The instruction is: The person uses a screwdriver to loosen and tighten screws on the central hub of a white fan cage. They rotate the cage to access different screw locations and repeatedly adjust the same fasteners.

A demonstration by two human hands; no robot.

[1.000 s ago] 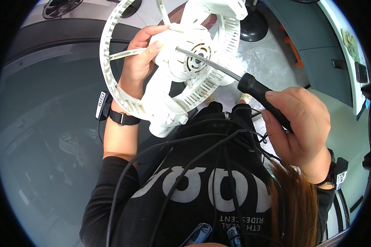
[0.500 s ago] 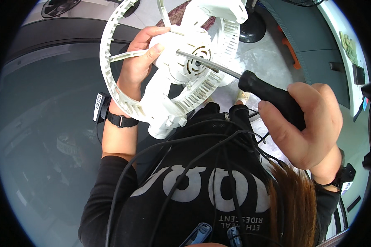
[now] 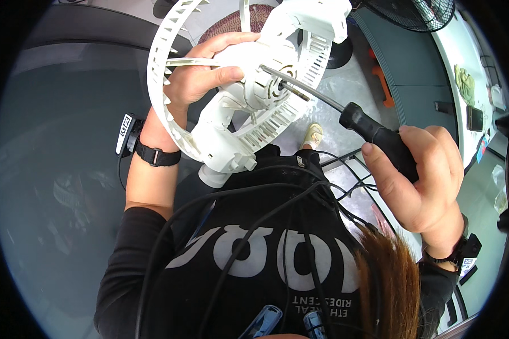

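Observation:
My left hand [image 3: 195, 82] is closed round the middle of a white plastic fan housing [image 3: 218, 133], its thumb along the motor cover. The housing has a slotted outer ring and is held tilted in the air in front of my torso. A thin metal shaft [image 3: 297, 93] sticks out of its centre. In my right hand [image 3: 427, 183] is a screwdriver [image 3: 373, 127] with a black handle, gripped by thumb and fingers. Its long metal blade slants up and left, and the tip meets the motor cover beside the left thumb. Any screw under the tip is too small to see.
A dark glossy tabletop [image 3: 62, 169] lies to the left. Black cables [image 3: 220, 194] loop across my torso. At the upper right are a black wire-caged fan [image 3: 415, 14], a grey cabinet [image 3: 413, 68] and a green cloth [image 3: 465, 86]. A brown woven seat [image 3: 232, 24] stands beyond the housing.
The housing has turned slightly, and its central shaft shows more clearly. The screwdriver tip stays on the motor cover as both hands keep their grip. The view has shifted, showing more of the caged fan.

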